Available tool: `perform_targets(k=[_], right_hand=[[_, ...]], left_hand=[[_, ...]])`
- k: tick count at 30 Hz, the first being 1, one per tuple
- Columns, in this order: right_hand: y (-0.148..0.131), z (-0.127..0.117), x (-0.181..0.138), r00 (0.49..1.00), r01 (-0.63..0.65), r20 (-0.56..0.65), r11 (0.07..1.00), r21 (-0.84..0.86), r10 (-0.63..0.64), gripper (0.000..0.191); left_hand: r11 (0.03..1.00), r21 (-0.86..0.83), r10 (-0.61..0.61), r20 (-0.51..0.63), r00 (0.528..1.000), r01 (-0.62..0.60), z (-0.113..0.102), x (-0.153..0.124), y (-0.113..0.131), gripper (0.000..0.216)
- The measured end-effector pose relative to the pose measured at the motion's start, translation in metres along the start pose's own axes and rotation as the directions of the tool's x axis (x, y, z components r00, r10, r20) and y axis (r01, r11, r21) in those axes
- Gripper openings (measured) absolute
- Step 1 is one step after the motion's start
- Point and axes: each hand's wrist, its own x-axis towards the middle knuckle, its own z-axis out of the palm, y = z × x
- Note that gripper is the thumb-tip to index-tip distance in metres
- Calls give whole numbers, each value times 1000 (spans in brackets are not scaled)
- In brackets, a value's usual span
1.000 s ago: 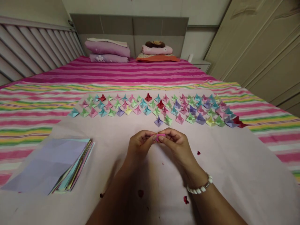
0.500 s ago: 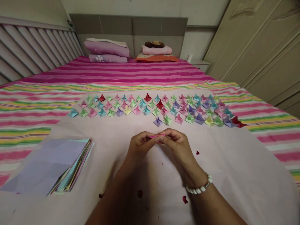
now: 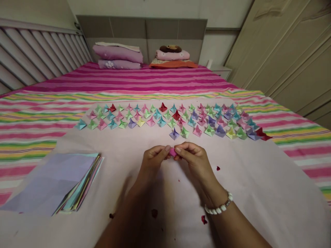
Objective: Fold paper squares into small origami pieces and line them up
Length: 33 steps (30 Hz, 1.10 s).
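Between my two hands is a small folded piece of bright pink paper (image 3: 172, 152), partly covered by the fingers. My left hand (image 3: 154, 159) pinches its left side between thumb and fingers. On its right side, my right hand (image 3: 194, 159), with a white bead bracelet (image 3: 219, 208) at the wrist, pinches it the same way. Both hands are just above the pale sheet (image 3: 124, 144). Beyond them stand several rows of small folded paper boats in many colours, the nearest a purple paper boat (image 3: 174, 134).
A stack of coloured paper (image 3: 59, 179) lies at the left, purple on top. Red scraps dot the sheet, one red scrap (image 3: 204, 219) near my right forearm. A striped bedspread (image 3: 297, 137) surrounds the sheet. Folded bedding (image 3: 117, 53) is piled by the headboard (image 3: 144, 31).
The pink paper was seen nearly edge-on as a thin strip; now its flat face shows. My thumbs have shifted apart to its two sides. The paper boats stay where they were.
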Motion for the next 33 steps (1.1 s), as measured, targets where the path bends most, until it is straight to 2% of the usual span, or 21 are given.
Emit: perform_targets(k=[7,12,19,24,29,33], right_hand=[[4,-1,2,998,-20,-61,1000,-20,19,16],[3,0,0,997,-65,-49,997,-48,63,15],[-2,-1,0,996,-85,-34,989,-120,81,21],[4,-2,2,987,-156,-31,987,24,157,21],[7,-3,3,981,-181,-40,972,152,189,22],[6,-4,4,976,-208,-26,966,157,214,26]], left_hand=[[987,163,33,-133,991,-11,1,3,-2,24],[972,228,79,-118,990,-50,0,2,-3,28],[990,138,21,-96,995,-8,1,0,-5,30],[996,86,-14,-80,997,21,-1,3,-7,32],[994,-70,83,-28,996,-85,-4,5,-8,18],[975,-81,208,33,977,-205,-3,6,-8,11]])
